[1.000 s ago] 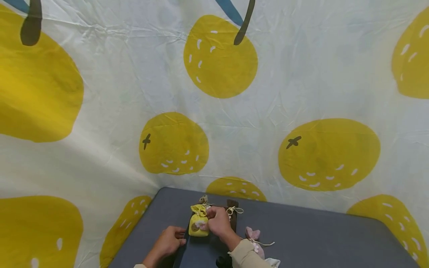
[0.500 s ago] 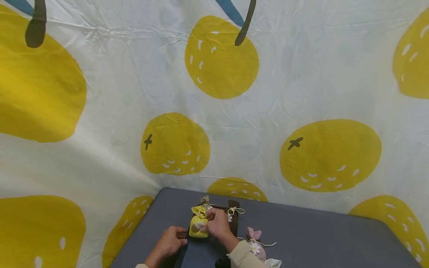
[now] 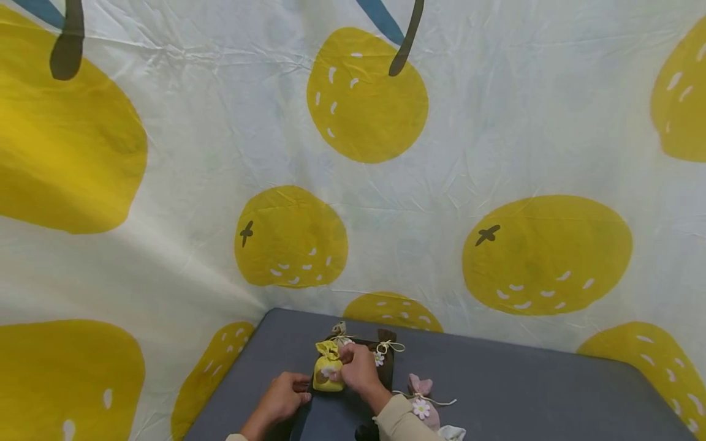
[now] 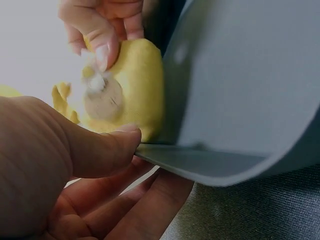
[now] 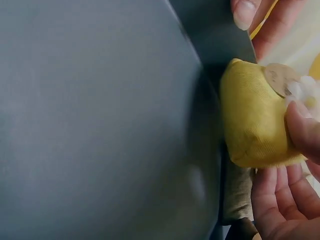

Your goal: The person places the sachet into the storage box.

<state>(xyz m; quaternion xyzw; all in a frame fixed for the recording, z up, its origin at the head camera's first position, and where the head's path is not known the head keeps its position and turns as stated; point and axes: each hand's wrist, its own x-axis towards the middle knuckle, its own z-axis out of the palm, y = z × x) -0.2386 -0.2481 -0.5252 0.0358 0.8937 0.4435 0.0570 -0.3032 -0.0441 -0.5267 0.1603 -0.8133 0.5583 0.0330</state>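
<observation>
My right hand (image 3: 361, 370) holds a small yellow drawstring pouch (image 3: 328, 369) by its side. In the left wrist view its thumb presses on the pouch (image 4: 145, 80) near a white flower and a round tan tag. The pouch is at the far left corner of a dark grey tray (image 3: 325, 419), close against the tray wall in the right wrist view. My left hand (image 3: 282, 395) grips the tray's left rim, thumb on top and fingers underneath. Behind the yellow pouch is a beige pouch (image 3: 339, 329); a dark brown pouch (image 3: 388, 366) with a tied cord stands right of my right hand.
On the grey table (image 3: 529, 392), right of the tray, lies a pink pouch (image 3: 432, 419) with a daisy and cord. A white cloth thing (image 3: 452, 433) shows beside it. Near my right sleeve is a black round object (image 3: 365, 432). A lemon-print curtain (image 3: 408, 245) hangs behind.
The head view has shifted slightly, so everything sits a little further right. Both hands keep their places on the pouch and the tray rim.
</observation>
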